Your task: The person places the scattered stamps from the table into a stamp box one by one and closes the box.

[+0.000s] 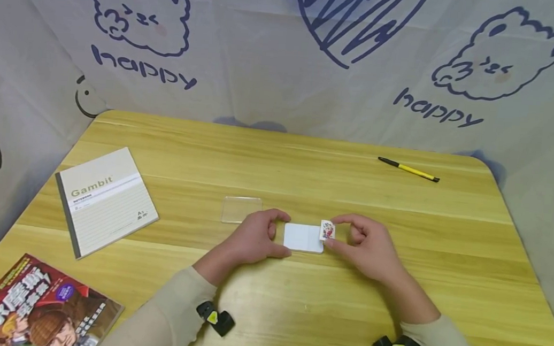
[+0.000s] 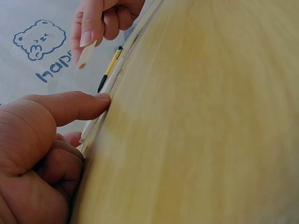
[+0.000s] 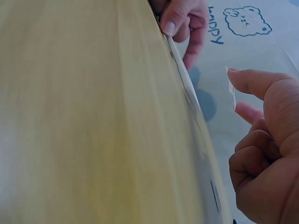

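My left hand holds a small, flat white rectangular case by its left end, thumb at the near corner and index finger by the far one. The case lies low on the table, and a pale bluish strip shows at its right. With my right hand I pinch a tiny white card by its edges between thumb and index finger. A colourful figure is printed on it. It stands tilted over the right end of the case and looks edge-on in the right wrist view. Behind my left hand lies a clear plastic lid.
At the left of the wooden table lies a Gambit notebook, with a comic-style book at the near left corner. A yellow and black pen lies far right. A white cloth with drawings hangs behind.
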A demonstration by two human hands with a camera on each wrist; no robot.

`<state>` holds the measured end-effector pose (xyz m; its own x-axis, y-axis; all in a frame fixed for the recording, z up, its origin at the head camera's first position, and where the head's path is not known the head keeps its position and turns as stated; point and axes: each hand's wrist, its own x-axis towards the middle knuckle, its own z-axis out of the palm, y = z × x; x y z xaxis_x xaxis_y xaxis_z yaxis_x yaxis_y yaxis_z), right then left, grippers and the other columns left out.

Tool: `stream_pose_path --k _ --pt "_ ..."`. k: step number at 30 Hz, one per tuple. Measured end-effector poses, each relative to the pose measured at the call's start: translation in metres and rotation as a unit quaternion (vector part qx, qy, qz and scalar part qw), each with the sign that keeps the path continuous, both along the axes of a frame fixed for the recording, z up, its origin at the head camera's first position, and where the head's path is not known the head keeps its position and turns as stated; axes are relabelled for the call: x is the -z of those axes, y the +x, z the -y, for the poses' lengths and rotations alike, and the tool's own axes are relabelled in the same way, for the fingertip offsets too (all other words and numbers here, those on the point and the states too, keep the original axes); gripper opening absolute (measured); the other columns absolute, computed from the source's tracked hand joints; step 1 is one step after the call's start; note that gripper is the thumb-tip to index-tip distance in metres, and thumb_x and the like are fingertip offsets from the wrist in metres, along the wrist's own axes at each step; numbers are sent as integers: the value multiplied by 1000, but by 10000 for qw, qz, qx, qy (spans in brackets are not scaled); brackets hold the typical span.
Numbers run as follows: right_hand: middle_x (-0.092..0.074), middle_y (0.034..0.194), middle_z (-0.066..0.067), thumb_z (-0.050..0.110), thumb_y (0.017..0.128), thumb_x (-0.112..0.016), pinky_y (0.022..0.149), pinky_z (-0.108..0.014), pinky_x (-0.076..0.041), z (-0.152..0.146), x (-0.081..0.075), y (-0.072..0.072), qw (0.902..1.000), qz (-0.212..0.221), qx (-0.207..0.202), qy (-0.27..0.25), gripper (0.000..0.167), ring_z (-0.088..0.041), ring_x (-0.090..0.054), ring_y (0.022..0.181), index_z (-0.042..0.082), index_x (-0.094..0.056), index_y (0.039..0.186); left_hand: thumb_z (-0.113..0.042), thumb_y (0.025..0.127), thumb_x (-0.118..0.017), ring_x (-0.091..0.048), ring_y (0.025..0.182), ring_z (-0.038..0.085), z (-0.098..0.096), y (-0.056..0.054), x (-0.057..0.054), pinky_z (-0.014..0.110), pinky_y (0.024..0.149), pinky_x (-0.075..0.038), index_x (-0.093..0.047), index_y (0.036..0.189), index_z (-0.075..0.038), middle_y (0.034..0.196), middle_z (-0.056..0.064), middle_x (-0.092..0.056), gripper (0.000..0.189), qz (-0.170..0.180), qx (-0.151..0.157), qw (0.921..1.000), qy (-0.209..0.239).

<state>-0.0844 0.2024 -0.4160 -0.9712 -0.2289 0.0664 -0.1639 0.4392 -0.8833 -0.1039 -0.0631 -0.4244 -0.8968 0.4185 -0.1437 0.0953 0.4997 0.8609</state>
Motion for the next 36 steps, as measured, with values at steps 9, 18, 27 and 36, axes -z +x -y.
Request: stream_pose_path --k 9,18,27,36 --pt "-27 58 1 17 80 -87 51 -27 -26 23 -2 -2 9997 138 -151 -137 38 -14 -25 52 11 -72 114 -11 73 -90 -42 59 13 0 0 0 29 57 -37 -61 126 -4 70 1 -47 61 83 8 9999 -63" --pt "-29 56 5 21 79 -87 49 -26 -26 36 6 -6 9994 -7 -332 119 33 -10 -25 51 15 -74 109 -10 73 -90 -41 58 12 0 -1 1 28 56 -37 -61 127 -3 68 0 -46 62 75 35 10000 -32" --pt "-32 54 8 20 77 -89 52 -25 -40 44 11 -8 9990 128 -397 181 34 -9 -41 53 14 -75 108 -10 74 -89 -41 57 12 1 -1 1 28 54 -35 -60 128 -3 67 0 -46 61 128 70 9999 21" --pt "-27 54 8 24 76 -90 48 -23 -27 46 13 -10 9972 70 -437 609 35 -8 -23 51 15 -76 107 -10 74 -89 -41 57 12 1 -1 2 27 54 -36 -60 128 -2 67 0 -46 62 86 80 9999 25"
